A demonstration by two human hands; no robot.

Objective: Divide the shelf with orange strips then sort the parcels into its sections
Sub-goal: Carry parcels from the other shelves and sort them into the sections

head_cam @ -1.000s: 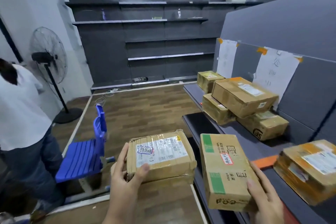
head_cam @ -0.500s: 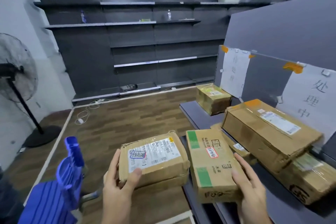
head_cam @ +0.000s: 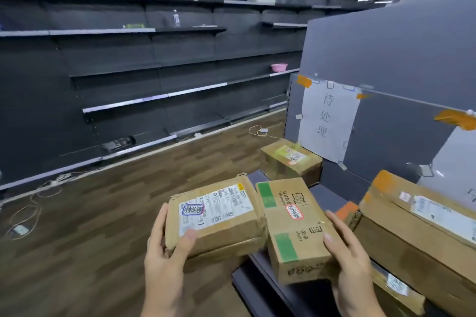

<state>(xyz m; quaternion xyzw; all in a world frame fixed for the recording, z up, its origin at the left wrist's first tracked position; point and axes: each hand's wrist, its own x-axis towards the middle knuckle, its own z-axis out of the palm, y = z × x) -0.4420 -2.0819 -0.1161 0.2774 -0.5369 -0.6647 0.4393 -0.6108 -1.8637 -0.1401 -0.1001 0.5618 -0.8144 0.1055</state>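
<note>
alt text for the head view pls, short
Left hand and right hand each hold a cardboard parcel: white-labelled parcel and green-striped parcel, above the grey shelf near an orange strip and more boxes.

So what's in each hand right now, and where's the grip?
Left hand: labelled parcel, by its near-left corner. Right hand: green-marked box, by its right side.

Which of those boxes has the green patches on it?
The box in the right hand. It bears two green patches; the left hand's box carries a white label instead.

Two bare hands [head_cam: 164, 260], no sleeves
</note>
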